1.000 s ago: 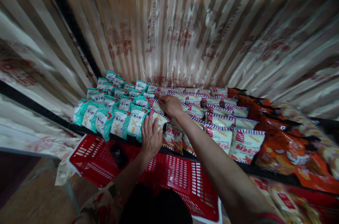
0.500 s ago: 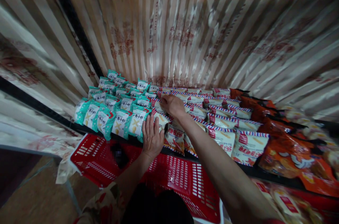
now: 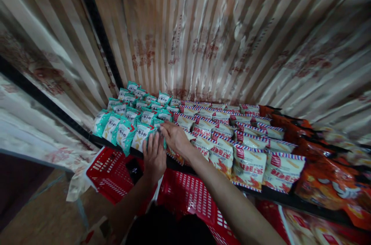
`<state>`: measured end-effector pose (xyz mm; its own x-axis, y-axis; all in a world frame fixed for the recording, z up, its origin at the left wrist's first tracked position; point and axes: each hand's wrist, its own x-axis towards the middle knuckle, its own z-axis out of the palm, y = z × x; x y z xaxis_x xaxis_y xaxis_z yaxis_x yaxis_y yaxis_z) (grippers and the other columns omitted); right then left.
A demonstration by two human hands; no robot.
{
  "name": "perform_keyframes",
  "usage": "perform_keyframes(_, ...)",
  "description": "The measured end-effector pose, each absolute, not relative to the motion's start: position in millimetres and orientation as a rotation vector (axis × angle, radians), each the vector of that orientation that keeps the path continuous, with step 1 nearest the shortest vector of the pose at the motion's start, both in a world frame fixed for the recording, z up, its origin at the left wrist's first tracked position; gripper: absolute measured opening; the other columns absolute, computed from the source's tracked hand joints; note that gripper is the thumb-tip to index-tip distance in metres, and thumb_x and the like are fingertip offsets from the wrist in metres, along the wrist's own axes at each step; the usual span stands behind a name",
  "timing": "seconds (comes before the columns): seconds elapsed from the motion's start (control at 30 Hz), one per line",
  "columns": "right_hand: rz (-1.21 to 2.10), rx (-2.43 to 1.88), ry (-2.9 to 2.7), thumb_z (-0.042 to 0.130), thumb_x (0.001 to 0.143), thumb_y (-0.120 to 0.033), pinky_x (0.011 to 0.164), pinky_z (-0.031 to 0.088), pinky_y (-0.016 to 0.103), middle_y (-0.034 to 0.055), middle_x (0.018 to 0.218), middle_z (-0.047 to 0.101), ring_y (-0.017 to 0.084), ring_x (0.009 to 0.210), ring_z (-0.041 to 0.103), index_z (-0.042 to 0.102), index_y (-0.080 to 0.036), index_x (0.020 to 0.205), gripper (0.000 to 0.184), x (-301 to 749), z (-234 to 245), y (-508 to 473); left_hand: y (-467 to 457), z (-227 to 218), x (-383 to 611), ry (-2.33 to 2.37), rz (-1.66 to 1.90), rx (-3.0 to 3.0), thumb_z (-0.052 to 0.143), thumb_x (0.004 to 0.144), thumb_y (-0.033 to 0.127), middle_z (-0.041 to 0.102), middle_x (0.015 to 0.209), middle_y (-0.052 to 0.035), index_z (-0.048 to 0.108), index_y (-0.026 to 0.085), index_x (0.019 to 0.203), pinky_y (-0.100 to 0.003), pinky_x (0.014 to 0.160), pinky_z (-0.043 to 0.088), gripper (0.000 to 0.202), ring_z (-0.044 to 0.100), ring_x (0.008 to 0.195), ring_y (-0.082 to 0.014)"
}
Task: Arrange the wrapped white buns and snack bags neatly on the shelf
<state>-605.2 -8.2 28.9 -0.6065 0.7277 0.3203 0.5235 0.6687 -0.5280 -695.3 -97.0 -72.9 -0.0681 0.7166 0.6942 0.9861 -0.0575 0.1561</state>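
On a shelf lie rows of teal snack packets (image 3: 125,128) at the left and white packets with red and blue striped tops (image 3: 249,162) in the middle. My left hand (image 3: 153,157) lies flat, fingers stretched, against the front teal packet at the shelf's front edge. My right hand (image 3: 174,136) reaches across beside it, fingers curled down onto the packets where the teal and white rows meet; what the fingers grip is hidden.
Orange snack bags (image 3: 327,175) fill the shelf's right end. A red plastic basket (image 3: 108,171) stands below the shelf's front edge, with a dark object inside. A shiny striped curtain (image 3: 208,32) hangs behind the shelf. Wooden floor shows at lower left.
My right hand has drawn back from the rear white packets to the front, next to my left hand. The view has shifted, so the shelf sits further right and lower.
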Motion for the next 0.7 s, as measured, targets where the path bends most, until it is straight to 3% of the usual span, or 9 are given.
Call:
perform_keyframes(0.13, 0.533, -1.045, -2.412, 0.035, 0.095, -0.029, 0.100, 0.041, 0.033, 0.0113, 0.114, 0.064, 0.020, 0.118, 0.052, 0.063, -0.015, 0.110, 0.035, -620.2, 25.4, -20.6, -97.9, -75.6, -712.6, -1.817, -0.850, -1.824, 0.043, 0.088, 0.015, 0.050, 0.135, -0.0147, 0.052, 0.012, 0.126, -0.052, 0.112, 0.018, 0.039, 0.021, 0.139, -0.0278)
perform_keyframes(0.27, 0.551, -1.038, -2.430, 0.034, 0.095, -0.030, 0.099, 0.042, 0.035, 0.0130, 0.115, 0.062, 0.020, 0.114, 0.054, 0.060, -0.014, 0.115, 0.037, -627.9, 23.4, -21.0, -95.1, -75.3, -718.8, -1.855, -0.785, -1.895, 0.041, 0.088, 0.015, 0.045, 0.139, -0.0135, 0.050, 0.015, 0.129, -0.053, 0.111, 0.021, 0.042, 0.020, 0.139, -0.0282)
perform_keyframes(0.43, 0.527, -0.979, -2.339, 0.035, 0.094, -0.031, 0.106, 0.037, 0.040, 0.0143, 0.127, 0.057, 0.022, 0.125, 0.046, 0.053, -0.012, 0.126, 0.042, -628.2, 16.2, -25.9, -98.0, -73.7, -724.2, -1.858, -0.791, -1.858, 0.040, 0.088, 0.018, 0.043, 0.141, -0.0134, 0.047, 0.016, 0.132, -0.053, 0.112, 0.020, 0.045, 0.021, 0.139, -0.0276)
perform_keyframes(0.57, 0.484, -0.951, -2.248, 0.032, 0.095, -0.034, 0.107, 0.037, 0.041, 0.0151, 0.131, 0.054, 0.022, 0.127, 0.044, 0.056, -0.012, 0.124, 0.044, -623.4, 12.0, -40.7, -104.9, -68.1, -737.0, -1.966, -0.852, -1.679, 0.042, 0.089, 0.024, 0.029, 0.148, -0.0167, 0.041, 0.014, 0.137, -0.054, 0.111, 0.020, 0.049, 0.014, 0.141, -0.0302)
perform_keyframes(0.7, 0.482, -0.952, -2.211, 0.031, 0.095, -0.035, 0.106, 0.038, 0.041, 0.0159, 0.129, 0.056, 0.022, 0.125, 0.047, 0.058, -0.012, 0.122, 0.045, -618.4, 10.7, -63.8, -105.8, -62.6, -754.7, -2.106, -0.909, -1.479, 0.039, 0.091, 0.029, 0.017, 0.151, -0.0224, 0.032, 0.006, 0.140, -0.055, 0.111, 0.018, 0.055, 0.006, 0.141, -0.0322)
